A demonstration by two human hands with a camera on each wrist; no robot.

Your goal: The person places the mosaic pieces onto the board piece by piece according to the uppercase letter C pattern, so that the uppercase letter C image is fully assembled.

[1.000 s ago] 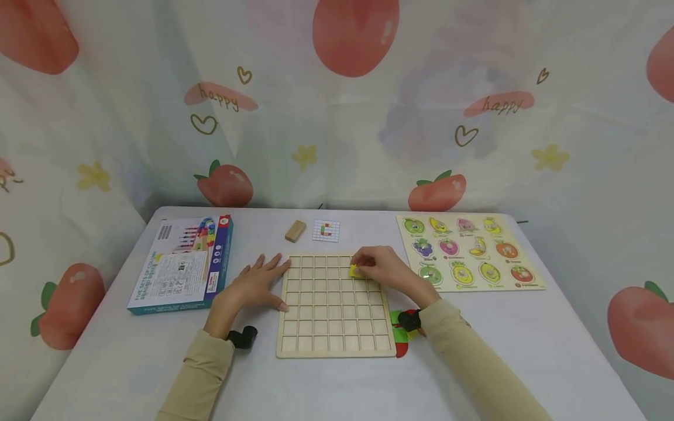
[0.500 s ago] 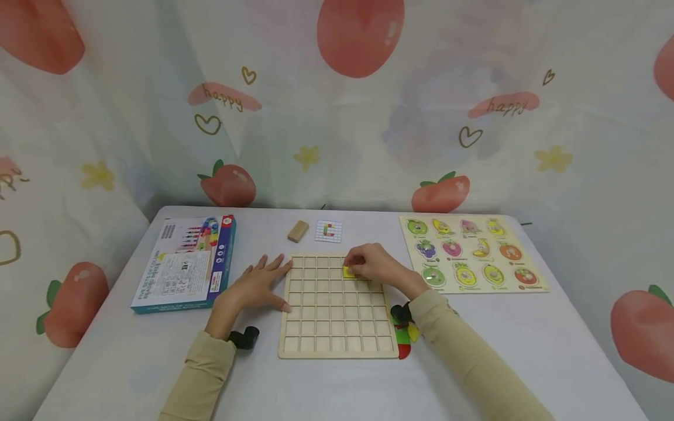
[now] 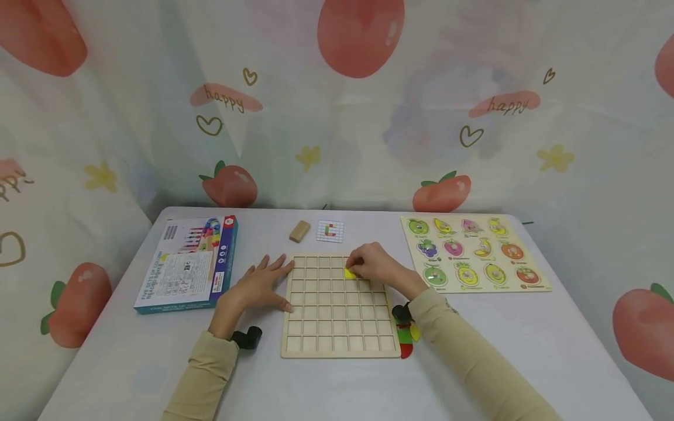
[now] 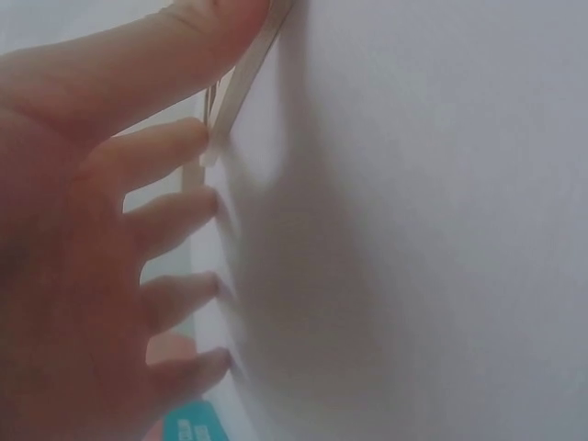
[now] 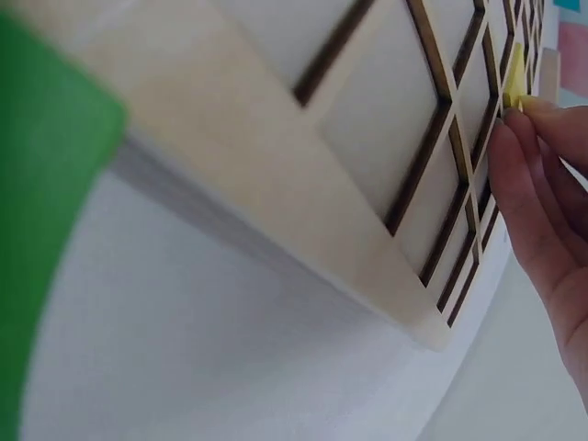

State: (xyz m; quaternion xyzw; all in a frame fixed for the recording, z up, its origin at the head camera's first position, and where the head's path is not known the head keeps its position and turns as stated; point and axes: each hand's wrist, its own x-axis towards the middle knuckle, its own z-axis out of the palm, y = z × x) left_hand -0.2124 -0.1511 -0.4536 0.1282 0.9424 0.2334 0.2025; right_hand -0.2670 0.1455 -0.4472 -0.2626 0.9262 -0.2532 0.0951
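Observation:
A wooden grid board [image 3: 337,327] of square cells lies flat on the white table. My right hand [image 3: 371,264] pinches a small yellow tile [image 3: 350,273] over a cell in the board's second row, right of centre. The right wrist view shows the fingertips [image 5: 524,138] on the yellow tile [image 5: 514,78] against the grid board [image 5: 367,184]. My left hand [image 3: 258,285] lies flat with fingers spread, pressing on the table at the board's left edge. In the left wrist view the left hand [image 4: 119,239] has its fingers straight and its thumb touches the board's edge [image 4: 246,78].
A boxed game [image 3: 186,263] lies at the left. Behind the board sit a wooden block [image 3: 299,231] and a small pattern card [image 3: 330,231]. A fruit peg puzzle [image 3: 474,252] lies at the right. Coloured pieces [image 3: 406,339] lie under my right forearm. Printed curtains enclose the table.
My right hand has carried the yellow tile a little to the left along the board's second row. The left hand has stayed in place.

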